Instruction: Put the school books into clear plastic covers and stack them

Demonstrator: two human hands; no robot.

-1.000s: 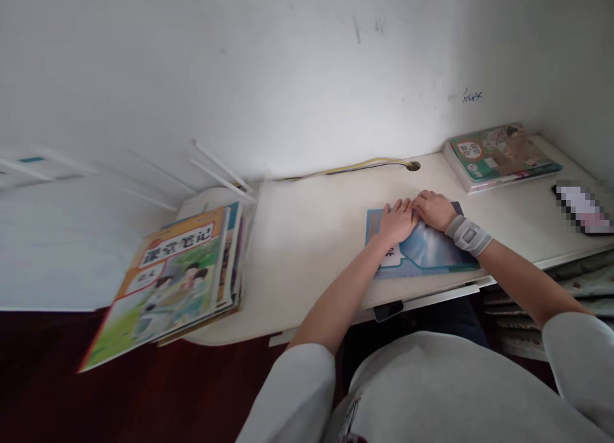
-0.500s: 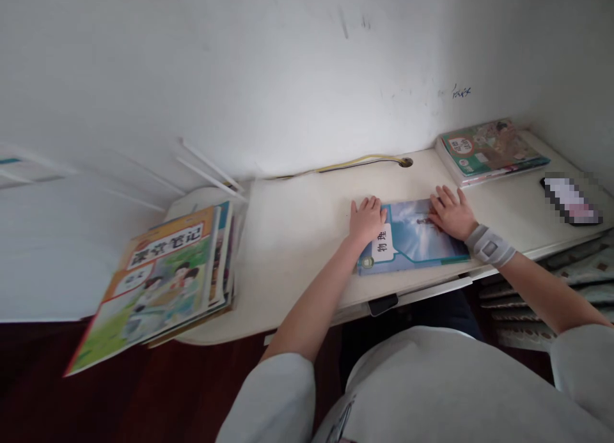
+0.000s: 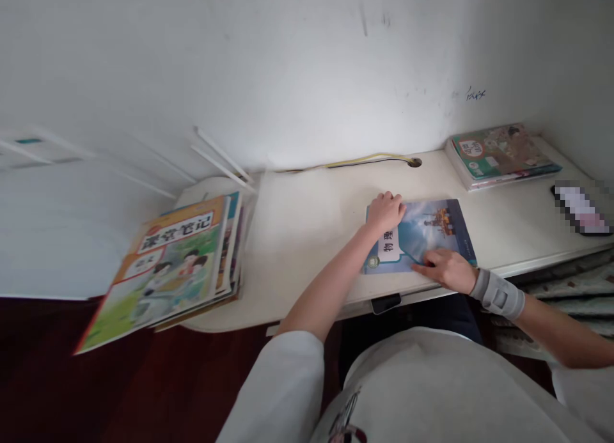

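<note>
A blue physics textbook lies flat on the white desk, its cover showing an offshore platform under a cloudy sky. My left hand rests over the book's far left part, fingers bent at the far edge and partly hidden. At the near edge, my right hand is closed on the book, with thumb and curled fingers at the cover's border. A grey band wraps my right wrist. The book's cover appears closed.
A fanned stack of books overhangs the desk's left end. At the back right sits another book pile, with a phone nearby. Cables run along the wall into a desk hole. Patterned fabric hangs below the right edge.
My right hand has moved from the book's far right part to its near edge, and its fingers have curled. My left hand's fingers have bent over the far edge. The view has shifted slightly.
</note>
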